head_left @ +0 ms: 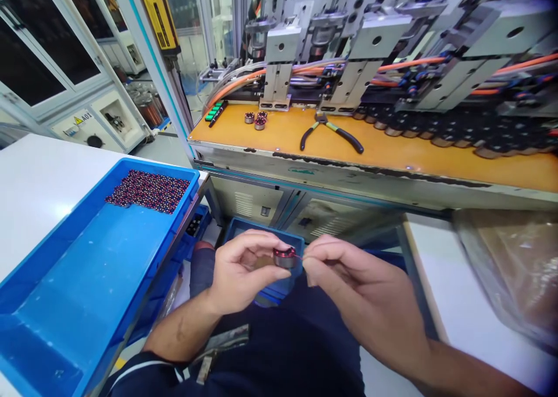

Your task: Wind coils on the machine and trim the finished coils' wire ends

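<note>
Ok so a small round wound core (285, 258) is being held up w/ the L hand (244, 269), gripped b/w thumb & fingers, windings side up, metal rim showing below. A thin red wire (298, 257) runs off the core's side & its end is pinched in the fingertips of the R hand (361, 286), thumb pressed vs index. Core's in front of the torso, above a blue bin (235, 227) that's partly hidden by both hands.

Off to the left, a big blue tray (87, 269) is set on a white tabletop (39, 164), w/ a dense batch of similar small cores (150, 190) packed at its far end. Near part of the tray is bare.

Up front there's an orange bench (261, 141) w/ machinery (283, 42) mounted along the back, hoses running b/w the metal blocks. On the bench: pliers (321, 120) w/ black & yellow handles, handles spread & pointing toward the camera; three loose cores (260, 124) bunched left of them; a green/black item (213, 112) near the L end, exact type can't be told. A row of dark parts w/ coppery bases (436, 132) is lined up on the right.

Far right, clear plastic wrap (514, 269) is seen on a white surface (462, 292), contents too blurry to ID.
</note>
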`<control>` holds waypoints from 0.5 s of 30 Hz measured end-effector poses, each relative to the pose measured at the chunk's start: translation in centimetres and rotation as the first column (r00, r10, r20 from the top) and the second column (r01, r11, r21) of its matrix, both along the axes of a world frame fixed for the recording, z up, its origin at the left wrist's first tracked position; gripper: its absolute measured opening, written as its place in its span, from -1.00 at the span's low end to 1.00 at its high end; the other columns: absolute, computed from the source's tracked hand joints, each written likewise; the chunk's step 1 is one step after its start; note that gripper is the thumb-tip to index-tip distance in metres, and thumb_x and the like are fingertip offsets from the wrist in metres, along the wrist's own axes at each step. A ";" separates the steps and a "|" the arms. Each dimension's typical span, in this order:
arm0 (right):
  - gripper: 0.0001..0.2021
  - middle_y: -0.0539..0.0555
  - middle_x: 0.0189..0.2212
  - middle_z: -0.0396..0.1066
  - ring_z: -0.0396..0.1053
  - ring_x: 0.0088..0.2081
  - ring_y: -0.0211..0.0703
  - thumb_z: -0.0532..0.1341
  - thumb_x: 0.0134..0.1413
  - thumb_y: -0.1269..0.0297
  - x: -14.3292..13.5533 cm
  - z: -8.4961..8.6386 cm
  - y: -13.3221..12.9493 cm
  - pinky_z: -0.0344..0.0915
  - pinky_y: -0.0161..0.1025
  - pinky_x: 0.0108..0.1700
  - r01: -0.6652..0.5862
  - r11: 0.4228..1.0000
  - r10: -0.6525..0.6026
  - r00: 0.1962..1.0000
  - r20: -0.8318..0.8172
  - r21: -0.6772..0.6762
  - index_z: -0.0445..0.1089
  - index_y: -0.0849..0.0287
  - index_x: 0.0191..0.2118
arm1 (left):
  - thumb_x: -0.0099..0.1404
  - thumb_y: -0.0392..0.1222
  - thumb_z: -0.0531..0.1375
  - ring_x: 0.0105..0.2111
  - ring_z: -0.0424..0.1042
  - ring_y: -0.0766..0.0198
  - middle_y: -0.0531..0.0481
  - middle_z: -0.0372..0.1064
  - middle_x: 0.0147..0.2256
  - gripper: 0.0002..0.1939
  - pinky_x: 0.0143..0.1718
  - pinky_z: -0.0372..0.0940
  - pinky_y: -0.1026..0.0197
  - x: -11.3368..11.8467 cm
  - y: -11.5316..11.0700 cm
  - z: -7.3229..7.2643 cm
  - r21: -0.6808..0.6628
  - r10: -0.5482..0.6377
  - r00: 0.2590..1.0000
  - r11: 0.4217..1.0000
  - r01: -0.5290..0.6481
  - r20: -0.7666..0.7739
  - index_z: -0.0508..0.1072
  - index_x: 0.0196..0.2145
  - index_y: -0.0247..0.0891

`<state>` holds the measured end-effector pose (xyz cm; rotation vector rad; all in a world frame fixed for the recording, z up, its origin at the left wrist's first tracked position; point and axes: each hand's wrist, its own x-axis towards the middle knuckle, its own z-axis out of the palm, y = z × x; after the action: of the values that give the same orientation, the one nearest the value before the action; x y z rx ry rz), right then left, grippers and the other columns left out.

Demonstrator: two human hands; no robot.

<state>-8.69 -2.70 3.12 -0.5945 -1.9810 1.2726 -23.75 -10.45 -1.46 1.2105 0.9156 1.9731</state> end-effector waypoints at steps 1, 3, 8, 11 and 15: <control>-0.78 -0.04 -0.51 0.34 0.30 -0.47 -0.36 0.21 0.23 0.31 0.1 -0.1 -0.1 0.22 -0.41 -0.44 -0.041 0.989 0.045 0.999 0.025 -0.139 0.37 0.18 -0.47 | 0.04 -0.52 0.39 -0.17 0.56 0.32 0.00 0.54 -0.17 -0.54 -0.10 0.49 0.29 -0.1 0.0 0.0 0.003 0.015 0.999 1.000 -0.015 -0.035 0.55 -0.12 -0.16; -0.72 -0.03 -0.55 0.32 0.29 -0.49 -0.33 0.23 0.22 0.19 0.1 -0.6 -0.1 0.23 -0.38 -0.43 -0.122 0.914 0.142 0.990 0.022 -0.388 0.37 0.18 -0.49 | 0.04 -0.53 0.39 -0.12 0.55 0.30 -0.01 0.54 -0.11 -0.57 -0.06 0.48 0.27 -0.4 0.0 0.0 0.006 0.019 0.997 1.000 -0.019 -0.071 0.58 -0.17 -0.15; -0.69 -0.04 -0.58 0.34 0.29 -0.49 -0.34 0.34 0.10 0.07 -0.2 -1.8 0.3 0.24 -0.38 -0.39 -0.216 0.724 0.237 0.970 -0.057 -0.655 0.36 0.20 -0.44 | 0.06 -0.53 0.38 -0.12 0.57 0.29 0.01 0.55 -0.07 -0.57 -0.05 0.48 0.24 -0.8 0.0 0.0 -0.008 -0.064 0.998 0.998 0.064 -0.011 0.59 -0.16 -0.10; -0.68 -0.01 -0.51 0.38 0.31 -0.47 -0.32 0.36 0.07 0.02 -0.5 -2.4 0.4 0.28 -0.35 -0.36 -0.257 0.670 0.267 0.959 -0.097 -0.696 0.40 0.20 -0.28 | 0.05 -0.52 0.39 -0.10 0.57 0.25 -0.01 0.57 -0.09 -0.58 -0.07 0.48 0.24 -0.7 -0.1 0.1 -0.009 -0.064 0.998 0.998 0.064 0.014 0.60 -0.19 -0.11; -0.66 0.00 -0.51 0.40 0.36 -0.46 -0.27 0.31 0.14 0.03 -0.9 -3.2 0.0 0.36 -0.30 -0.35 -0.350 0.675 0.288 0.935 -0.205 -0.650 0.42 0.21 -0.14 | 0.08 -0.42 0.41 -0.03 0.55 0.17 -0.04 0.58 -0.07 -0.65 -0.02 0.47 0.16 -0.6 0.0 -0.2 -0.042 -0.086 0.995 0.995 0.089 0.054 0.62 -0.19 -0.07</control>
<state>-9.58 -2.72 -0.03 -0.5138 -1.5385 2.2501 -24.32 -10.44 -1.62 1.1491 0.8615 1.8964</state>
